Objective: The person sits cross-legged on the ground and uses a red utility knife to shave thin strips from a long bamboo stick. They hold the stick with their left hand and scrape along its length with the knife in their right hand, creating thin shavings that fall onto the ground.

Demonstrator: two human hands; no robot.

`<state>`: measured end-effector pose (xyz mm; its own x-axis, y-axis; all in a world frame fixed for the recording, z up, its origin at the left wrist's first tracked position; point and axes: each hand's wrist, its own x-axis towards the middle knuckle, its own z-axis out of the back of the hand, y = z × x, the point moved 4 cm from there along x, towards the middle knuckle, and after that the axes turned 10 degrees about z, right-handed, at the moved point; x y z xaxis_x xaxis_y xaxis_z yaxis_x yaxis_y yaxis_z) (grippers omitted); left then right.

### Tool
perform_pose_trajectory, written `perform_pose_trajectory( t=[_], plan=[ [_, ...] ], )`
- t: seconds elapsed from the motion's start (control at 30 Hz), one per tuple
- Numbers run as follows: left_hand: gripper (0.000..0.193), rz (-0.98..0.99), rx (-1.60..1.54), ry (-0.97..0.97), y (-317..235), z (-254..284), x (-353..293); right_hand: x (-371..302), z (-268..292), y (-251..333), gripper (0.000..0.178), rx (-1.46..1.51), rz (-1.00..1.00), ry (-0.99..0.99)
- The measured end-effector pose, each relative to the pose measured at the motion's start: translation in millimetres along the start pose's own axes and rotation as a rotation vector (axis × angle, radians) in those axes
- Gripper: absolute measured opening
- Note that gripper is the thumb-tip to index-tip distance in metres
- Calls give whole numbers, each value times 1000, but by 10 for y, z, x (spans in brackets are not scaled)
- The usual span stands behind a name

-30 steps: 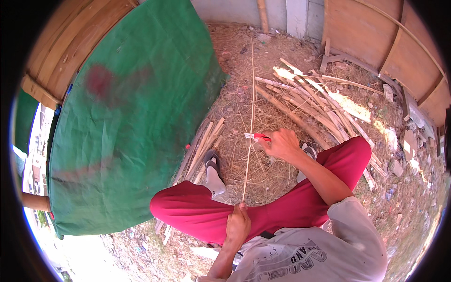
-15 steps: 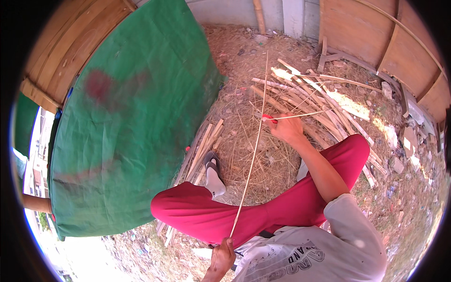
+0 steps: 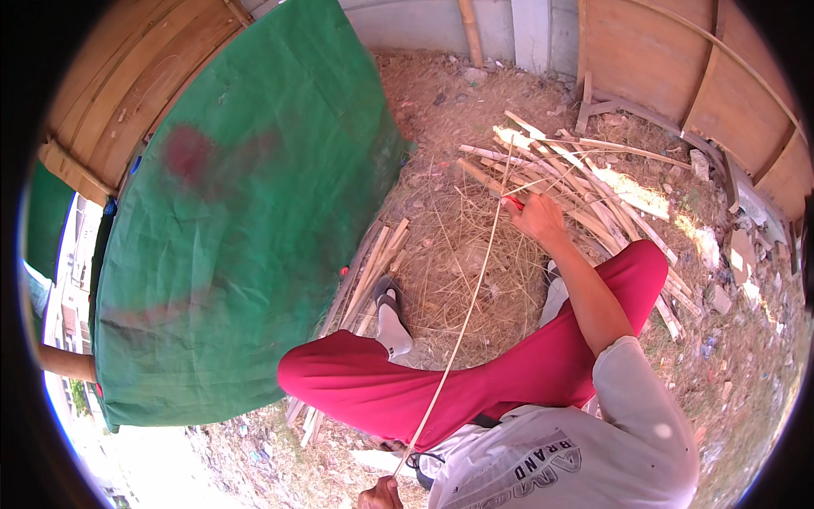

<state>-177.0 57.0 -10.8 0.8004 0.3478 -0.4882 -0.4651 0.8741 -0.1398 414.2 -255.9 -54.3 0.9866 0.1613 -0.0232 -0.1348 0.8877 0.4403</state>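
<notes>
Clock positions are taken from the middle of the view; the left hand (image 3: 380, 494) is at six o'clock, close to the lower edge, fingers closed on the near end of a long pale strip (image 3: 462, 335); the strip runs slantwise over the red trousers (image 3: 543, 373) and its far end lies toward one o'clock, before a pile of split sticks (image 3: 606, 212); the right hand (image 3: 538, 218), between two and three o'clock, is wrapped around a red-handled tool (image 3: 514, 203) set against the strip; whether its edge bites cannot be told. The pile extends beyond the right hand at two o'clock; further sticks (image 3: 373, 270) lie near the sandalled left foot (image 3: 390, 314); a green sheet (image 3: 246, 254) hangs at nine o'clock; dry straw (image 3: 466, 271) covers the ground between the feet.
</notes>
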Motion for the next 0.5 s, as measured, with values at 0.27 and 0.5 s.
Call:
perform_pose_trajectory(
  t=[0.27, 0.5],
  plan=[
    [19, -5, 162, -22, 588, -5, -583, 205, -35, -606, 59, -22, -203, -111],
    [36, 411, -67, 50, 1031, -214, -1026, 287, -319, -651, 64, 117, -85, 78]
  ],
)
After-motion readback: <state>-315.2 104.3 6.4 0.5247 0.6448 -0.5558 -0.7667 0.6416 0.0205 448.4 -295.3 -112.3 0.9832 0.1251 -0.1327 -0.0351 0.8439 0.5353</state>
